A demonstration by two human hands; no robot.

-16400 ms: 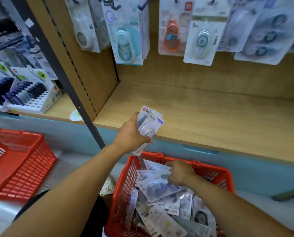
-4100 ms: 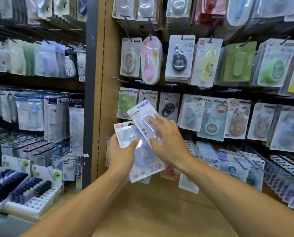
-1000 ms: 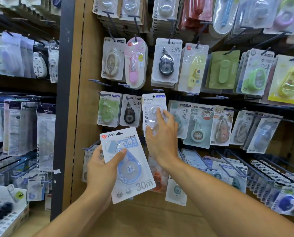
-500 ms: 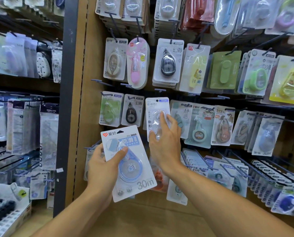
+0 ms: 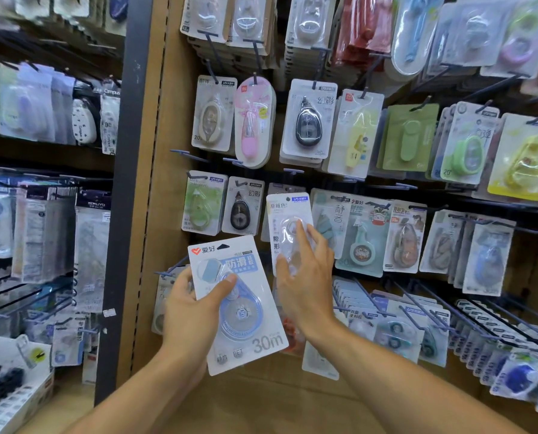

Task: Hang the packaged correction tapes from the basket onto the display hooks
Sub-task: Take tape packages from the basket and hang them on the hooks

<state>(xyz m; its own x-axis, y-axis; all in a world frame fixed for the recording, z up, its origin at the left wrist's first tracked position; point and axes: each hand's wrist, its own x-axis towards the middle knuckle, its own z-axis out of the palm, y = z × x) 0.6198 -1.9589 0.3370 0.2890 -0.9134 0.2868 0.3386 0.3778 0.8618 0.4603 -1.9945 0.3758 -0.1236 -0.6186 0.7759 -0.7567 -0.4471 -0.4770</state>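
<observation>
My left hand (image 5: 189, 311) grips a large white pack with a blue round correction tape marked 30m (image 5: 239, 308), thumb across its front, held in front of the lower pegboard. My right hand (image 5: 305, 277) holds a smaller white pack with a clear tape (image 5: 288, 220) up against the middle row of display hooks (image 5: 292, 172), fingers spread over its blister. I cannot tell whether its hole is on a hook. The basket is out of view.
The wooden pegboard (image 5: 167, 214) carries rows of hanging tape packs, with bare blue hooks at its lower left (image 5: 170, 269) and long hooks at the lower right (image 5: 449, 311). A dark upright post (image 5: 127, 183) separates a second rack on the left.
The small pack in my right hand has dropped slightly and tilted in front of the middle row. My left hand and the 30m pack have stayed nearly still.
</observation>
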